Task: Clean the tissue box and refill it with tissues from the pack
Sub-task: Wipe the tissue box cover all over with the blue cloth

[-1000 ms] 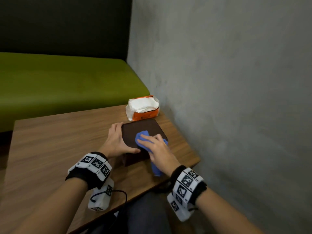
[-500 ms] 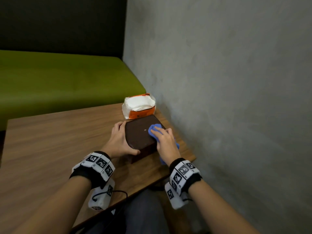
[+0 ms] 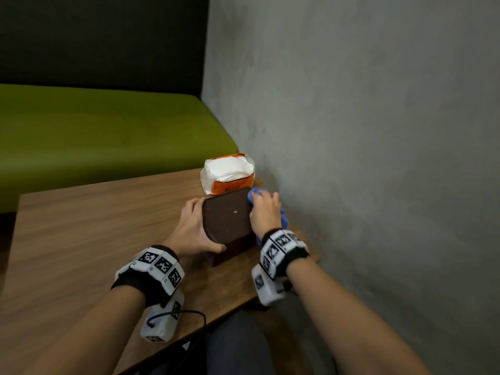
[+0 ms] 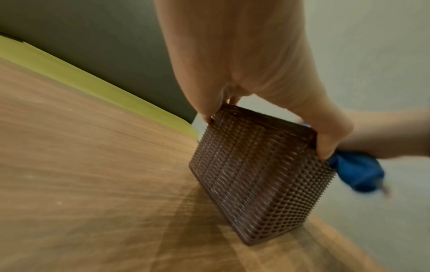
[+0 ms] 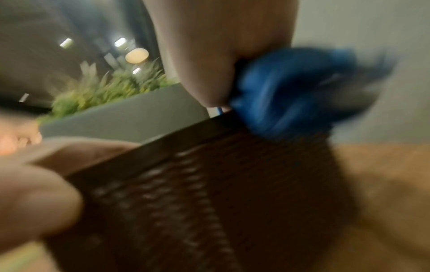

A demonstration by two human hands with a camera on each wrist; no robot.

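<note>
A dark brown woven tissue box (image 3: 227, 220) (image 4: 258, 176) (image 5: 209, 202) stands on the wooden table (image 3: 94, 239) near the wall. My left hand (image 3: 193, 231) (image 4: 251, 77) grips its left and near edges, thumb on the near corner. My right hand (image 3: 265, 212) (image 5: 209, 55) presses a blue cloth (image 3: 257, 192) (image 4: 356, 173) (image 5: 298, 88) against the box's far right top edge, and the cloth hangs down the right side. An orange and white tissue pack (image 3: 228, 173), open on top, sits just behind the box.
A grey concrete wall (image 3: 365, 131) runs close along the table's right edge. A green bench seat (image 3: 94, 131) lies beyond the table's far edge. The table's near edge (image 3: 216, 318) is over my lap. Bare wood stretches to the left of the box.
My right hand has slid the blue cloth from the middle of the box's top toward its far right corner. The left hand keeps its hold on the box.
</note>
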